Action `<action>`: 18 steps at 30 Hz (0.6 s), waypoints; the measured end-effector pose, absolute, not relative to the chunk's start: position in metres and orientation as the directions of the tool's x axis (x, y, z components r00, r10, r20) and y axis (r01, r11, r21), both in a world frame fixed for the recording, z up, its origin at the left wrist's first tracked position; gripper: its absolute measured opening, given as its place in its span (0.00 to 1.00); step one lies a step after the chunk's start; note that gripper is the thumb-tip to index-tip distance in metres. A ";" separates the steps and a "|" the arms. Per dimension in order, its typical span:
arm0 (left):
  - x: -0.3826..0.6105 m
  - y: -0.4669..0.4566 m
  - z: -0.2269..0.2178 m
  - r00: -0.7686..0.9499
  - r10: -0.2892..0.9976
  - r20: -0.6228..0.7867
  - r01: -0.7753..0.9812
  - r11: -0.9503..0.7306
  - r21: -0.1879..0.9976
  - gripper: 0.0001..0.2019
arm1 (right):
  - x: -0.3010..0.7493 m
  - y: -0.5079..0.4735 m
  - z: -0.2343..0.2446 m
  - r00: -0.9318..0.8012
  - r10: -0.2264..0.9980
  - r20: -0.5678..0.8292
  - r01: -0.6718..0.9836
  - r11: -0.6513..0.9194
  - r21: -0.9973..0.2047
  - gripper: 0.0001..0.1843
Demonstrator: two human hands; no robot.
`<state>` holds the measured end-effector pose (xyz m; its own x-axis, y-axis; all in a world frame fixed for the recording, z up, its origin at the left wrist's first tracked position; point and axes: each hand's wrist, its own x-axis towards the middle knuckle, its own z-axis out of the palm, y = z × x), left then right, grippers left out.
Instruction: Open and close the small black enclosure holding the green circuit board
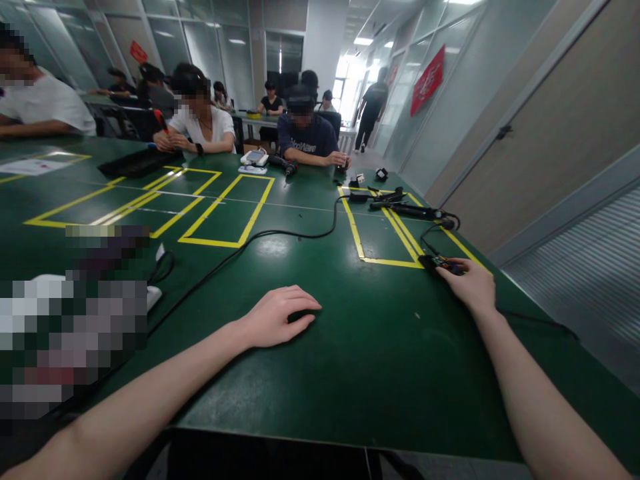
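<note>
Left hand (280, 319): open, palm down, flat on the green counter (380, 373) near the middle, fingers loosely curved and pointing right; it holds nothing. Right hand (473, 285): stretched out to the right, fingertips on a small dark device (441, 262); whether they pinch it or only touch it cannot be told. The device lies on the counter at the near right corner of a yellow tape box (390, 261). Dark tools (407, 210) lie farther off along the same box. A black cable (280, 233) runs across the counter, far of the left hand.
</note>
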<state>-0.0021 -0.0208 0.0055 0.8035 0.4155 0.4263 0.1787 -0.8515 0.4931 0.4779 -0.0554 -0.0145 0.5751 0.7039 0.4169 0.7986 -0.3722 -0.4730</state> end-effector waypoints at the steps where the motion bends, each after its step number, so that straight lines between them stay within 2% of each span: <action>1: -0.002 -0.021 0.005 0.804 0.414 0.427 0.177 -0.852 0.493 0.11 | 0.467 -0.053 -0.011 0.604 0.699 0.383 0.774 -0.401 -0.490 0.21; 3: -0.002 -0.021 0.005 0.806 0.412 0.426 0.175 -0.852 0.494 0.11 | 0.440 -0.049 -0.006 0.590 0.735 0.333 0.766 -0.380 -0.518 0.22; 6: -0.002 -0.021 0.006 0.803 0.410 0.433 0.169 -0.853 0.493 0.11 | 0.396 -0.045 -0.001 0.471 0.831 0.297 0.796 -0.255 -0.548 0.22; 11: 0.000 -0.021 0.010 0.754 0.424 0.502 0.164 -0.861 0.481 0.11 | 0.326 -0.054 0.003 0.058 0.958 0.279 0.786 0.129 -0.605 0.18; 13: 0.001 -0.022 0.011 0.720 0.421 0.552 0.147 -0.870 0.471 0.12 | 0.299 -0.065 0.006 -0.165 0.953 0.255 0.723 0.292 -0.626 0.18; 15: 0.001 -0.022 0.012 0.709 0.399 0.582 0.118 -0.880 0.460 0.14 | 0.276 -0.077 0.009 -0.378 0.894 0.241 0.646 0.441 -0.623 0.18; 18: 0.001 -0.024 0.012 0.752 0.348 0.561 0.067 -0.886 0.460 0.19 | 0.253 -0.092 0.011 -0.565 0.777 0.278 0.522 0.598 -0.608 0.18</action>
